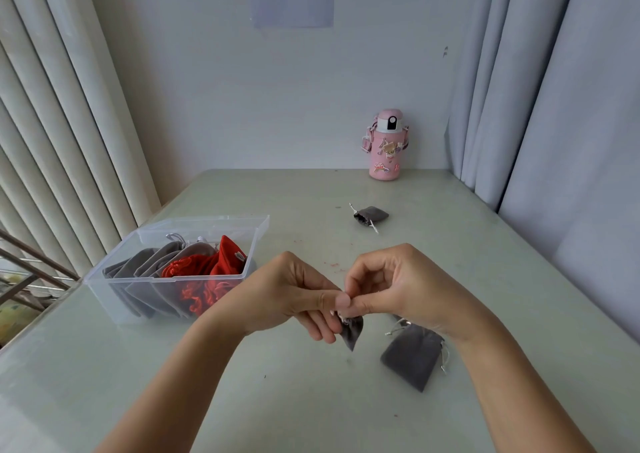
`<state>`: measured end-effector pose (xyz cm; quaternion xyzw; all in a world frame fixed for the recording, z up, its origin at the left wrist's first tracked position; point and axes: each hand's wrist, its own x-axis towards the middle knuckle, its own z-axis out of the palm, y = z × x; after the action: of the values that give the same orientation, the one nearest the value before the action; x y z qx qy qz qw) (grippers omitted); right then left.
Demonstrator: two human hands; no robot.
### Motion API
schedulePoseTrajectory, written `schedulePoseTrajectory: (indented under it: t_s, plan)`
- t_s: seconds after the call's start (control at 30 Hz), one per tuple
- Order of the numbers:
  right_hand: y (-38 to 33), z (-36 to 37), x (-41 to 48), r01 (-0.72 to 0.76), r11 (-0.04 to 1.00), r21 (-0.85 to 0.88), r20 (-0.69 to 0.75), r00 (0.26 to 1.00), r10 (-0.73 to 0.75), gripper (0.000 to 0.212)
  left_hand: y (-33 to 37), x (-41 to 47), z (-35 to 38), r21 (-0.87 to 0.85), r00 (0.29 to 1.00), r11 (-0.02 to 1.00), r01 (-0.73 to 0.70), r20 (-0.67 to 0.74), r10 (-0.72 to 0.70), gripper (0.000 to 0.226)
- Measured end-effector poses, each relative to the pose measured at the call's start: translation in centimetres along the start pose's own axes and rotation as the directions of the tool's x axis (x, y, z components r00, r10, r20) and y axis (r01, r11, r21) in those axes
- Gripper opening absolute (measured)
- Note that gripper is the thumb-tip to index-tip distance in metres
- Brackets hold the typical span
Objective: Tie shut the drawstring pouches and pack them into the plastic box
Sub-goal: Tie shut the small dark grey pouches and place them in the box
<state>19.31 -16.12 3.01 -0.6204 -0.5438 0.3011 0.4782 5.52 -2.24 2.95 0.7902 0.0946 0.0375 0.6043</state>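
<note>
**Desk:** What's closest to you?

**Operator:** The two forearms [166,383], which come up from the bottom edge and meet over the table [242,400]. A small grey pouch [353,333] hangs between the hands, clear of the surface.

**Desk:** What are the risks?

**Operator:** The fingertips hide the cord ends. I'd guess a pinch could slip and leave the knot slack. The pouch could also drop beside the loose grey pouch [412,359] lying by the right wrist.

**Desk:** And the hands?

**Operator:** The left hand [294,296] pinches the pouch's neck with thumb and forefinger, its lower fingers curled against the cloth. The right hand [398,290] pinches at the same spot, and I can't tell whether it has cord or cloth. The plastic box [207,220] sits to the left and holds packed pouches [204,265]. A far pouch [372,216] lies near the pink bottle [386,147].
</note>
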Motion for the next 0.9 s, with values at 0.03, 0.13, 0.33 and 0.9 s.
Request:
schedulePoseTrajectory:
  t_s: [0.03,0.13,0.33,0.9]
  plan:
    - [0.1,0.0,0.1,0.003,1.000,-0.015,-0.021,1.000,-0.003,0.017,0.0,0.0,0.0,-0.001,1.000,1.000,-0.003,-0.010,0.003,0.031]
    - [0.3,-0.1,0.2,0.027,0.999,-0.037,-0.060,0.998,-0.029,0.018,0.1,0.0,0.0,-0.002,0.999,1.000,-0.012,-0.049,0.012,0.031]
    - [0.4,0.1,0.6,0.137,0.973,-0.188,-0.164,0.972,-0.168,0.015,0.2,0.2,0.2,-0.063,0.982,0.998,-0.032,-0.189,0.020,0.017]
    - [1.3,1.8,1.4,0.399,0.652,-0.645,-0.133,0.781,-0.610,0.006,0.5,0.1,-1.0,-0.258,0.974,0.963,0.080,-0.183,-0.130,0.018]
